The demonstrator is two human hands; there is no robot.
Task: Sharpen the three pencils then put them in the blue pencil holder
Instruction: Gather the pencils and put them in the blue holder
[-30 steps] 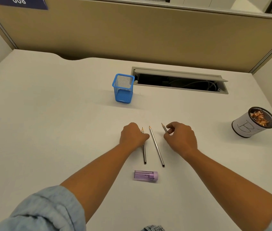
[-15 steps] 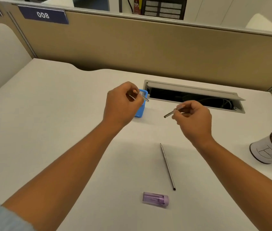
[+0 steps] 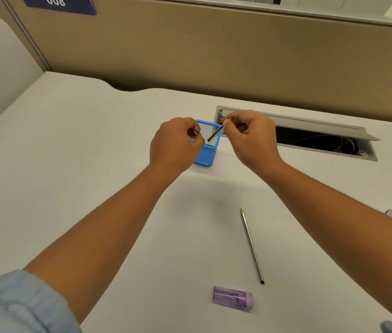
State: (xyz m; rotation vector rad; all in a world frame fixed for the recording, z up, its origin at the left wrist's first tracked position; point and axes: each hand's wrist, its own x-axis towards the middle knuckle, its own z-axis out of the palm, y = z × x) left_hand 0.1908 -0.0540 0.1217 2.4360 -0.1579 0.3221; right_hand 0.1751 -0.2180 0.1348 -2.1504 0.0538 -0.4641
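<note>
Both hands now over the holder [image 3: 205, 150] near the desk's back edge, up from the front. Right hand [image 3: 250, 138] lowers its pencil [image 3: 215, 135] end-first into the opening. Left hand [image 3: 174, 144] at the rim, its pencil hidden.

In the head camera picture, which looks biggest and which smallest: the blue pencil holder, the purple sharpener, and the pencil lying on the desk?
1. Pencil on the desk: by far the longest, though very thin.
2 and 3. Blue pencil holder and purple sharpener: I won't rank these. The holder looks somewhat bigger, but hands hide part of it, and the sharpener lies nearer the camera.
</note>
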